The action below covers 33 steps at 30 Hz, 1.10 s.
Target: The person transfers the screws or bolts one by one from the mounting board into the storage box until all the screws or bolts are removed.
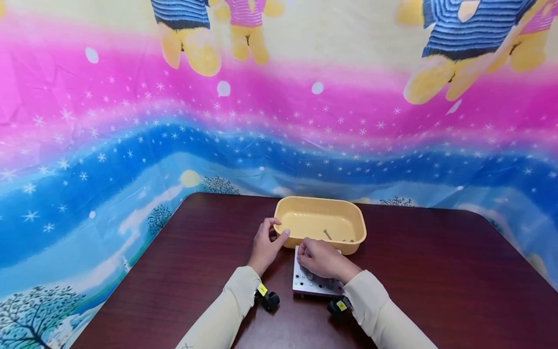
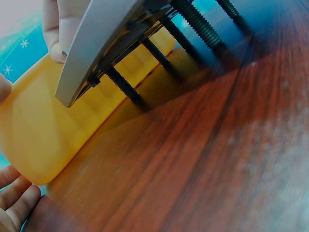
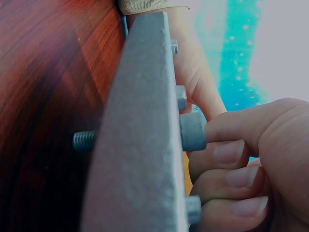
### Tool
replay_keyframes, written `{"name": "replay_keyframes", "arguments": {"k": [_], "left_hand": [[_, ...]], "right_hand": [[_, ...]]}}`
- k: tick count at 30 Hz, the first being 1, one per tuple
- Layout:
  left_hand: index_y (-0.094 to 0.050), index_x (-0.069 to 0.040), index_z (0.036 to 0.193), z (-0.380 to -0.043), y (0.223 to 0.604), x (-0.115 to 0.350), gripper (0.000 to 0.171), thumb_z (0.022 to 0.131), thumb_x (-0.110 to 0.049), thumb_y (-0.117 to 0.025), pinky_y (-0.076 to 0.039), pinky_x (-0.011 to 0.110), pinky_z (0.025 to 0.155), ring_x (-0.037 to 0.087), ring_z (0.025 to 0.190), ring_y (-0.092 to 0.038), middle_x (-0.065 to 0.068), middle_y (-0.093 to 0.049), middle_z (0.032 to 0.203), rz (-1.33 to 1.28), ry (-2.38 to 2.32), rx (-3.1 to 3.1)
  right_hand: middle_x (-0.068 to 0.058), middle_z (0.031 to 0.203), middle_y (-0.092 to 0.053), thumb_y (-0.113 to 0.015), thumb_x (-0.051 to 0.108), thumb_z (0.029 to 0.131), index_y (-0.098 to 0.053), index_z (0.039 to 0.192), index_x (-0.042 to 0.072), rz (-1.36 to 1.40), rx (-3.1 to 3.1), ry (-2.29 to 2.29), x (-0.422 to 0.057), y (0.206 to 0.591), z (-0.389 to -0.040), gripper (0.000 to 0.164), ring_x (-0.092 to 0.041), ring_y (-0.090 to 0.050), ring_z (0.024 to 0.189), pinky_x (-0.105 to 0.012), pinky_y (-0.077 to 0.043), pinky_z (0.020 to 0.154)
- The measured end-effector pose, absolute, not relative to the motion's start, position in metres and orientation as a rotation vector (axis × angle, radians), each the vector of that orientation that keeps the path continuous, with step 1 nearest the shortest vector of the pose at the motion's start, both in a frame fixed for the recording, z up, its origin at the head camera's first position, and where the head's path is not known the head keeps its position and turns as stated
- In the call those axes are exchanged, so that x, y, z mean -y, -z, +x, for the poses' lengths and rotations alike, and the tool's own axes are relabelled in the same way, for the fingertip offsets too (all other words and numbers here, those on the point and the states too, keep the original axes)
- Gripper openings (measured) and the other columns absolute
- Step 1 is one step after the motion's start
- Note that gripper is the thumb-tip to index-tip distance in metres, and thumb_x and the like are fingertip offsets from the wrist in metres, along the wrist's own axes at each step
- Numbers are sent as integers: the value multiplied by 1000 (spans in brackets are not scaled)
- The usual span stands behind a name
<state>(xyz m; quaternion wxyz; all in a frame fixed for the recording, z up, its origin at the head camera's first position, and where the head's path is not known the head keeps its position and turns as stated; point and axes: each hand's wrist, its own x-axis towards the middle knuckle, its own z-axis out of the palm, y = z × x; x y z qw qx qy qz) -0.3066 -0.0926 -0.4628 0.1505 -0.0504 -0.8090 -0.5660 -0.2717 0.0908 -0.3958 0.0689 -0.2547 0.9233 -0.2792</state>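
My left hand [image 1: 266, 246] grips the left end of a yellow plastic tray [image 1: 355, 218], thumb on the front side and fingers around the corner. In front of the tray lies a thick metal plate [image 1: 320, 291]. Threaded bolts [image 2: 195, 21] stick out beneath it, holding it above the table. My right hand [image 1: 324, 259] is over the plate's far left part, its fingers curled. Seen from the right wrist, those fingers are at the head of a bolt [image 3: 193, 131] standing in the plate. The exact fingertip contact is partly hidden.
A loose bolt [image 1: 327, 234] and some small metal pieces lie inside the tray's right half. The dark red wooden table [image 1: 209, 232] has a printed cloth [image 1: 261, 121] hanging behind it. Black wrist cameras [image 1: 271, 300] hang below both sleeves, near the plate.
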Motion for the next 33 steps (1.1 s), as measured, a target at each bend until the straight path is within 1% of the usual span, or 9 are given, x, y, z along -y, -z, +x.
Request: {"name": "replay_keyframes", "arguments": {"k": [10, 15, 22, 33], "left_hand": [[-52, -23, 114, -308, 462, 92, 36, 87, -40, -69, -49, 35, 89, 17, 110, -56, 3, -53, 116, -143, 1624, 2319], [-53, -20, 115, -308, 463, 93, 37, 88, -39, -69, -50, 36, 89, 18, 110, -57, 4, -53, 115, -155, 1613, 2309], [-53, -22, 114, -307, 464, 92, 36, 87, -39, -70, -49, 35, 90, 17, 109, -57, 4, -54, 115, -134, 1612, 2327], [-53, -23, 114, -309, 465, 92, 36, 87, -39, -70, -50, 35, 89, 18, 109, -57, 3, -53, 114, -142, 1613, 2319]], "right_hand": [[4, 68, -53, -61, 13, 91, -56, 88, 10, -837, -2791, 873, -92, 397, -273, 7, -10, -50, 60, -26, -42, 56], [5, 68, -53, -60, 13, 91, -56, 87, 10, -856, -2794, 893, -92, 398, -274, 6, -9, -50, 60, -25, -43, 57], [3, 70, -54, -61, 13, 90, -57, 88, 10, -827, -2747, 940, -94, 400, -276, 6, -11, -50, 60, -26, -42, 55], [2, 70, -54, -60, 15, 92, -57, 89, 10, -767, -2721, 965, -95, 399, -278, 6, -11, -51, 60, -26, -43, 55]]}}
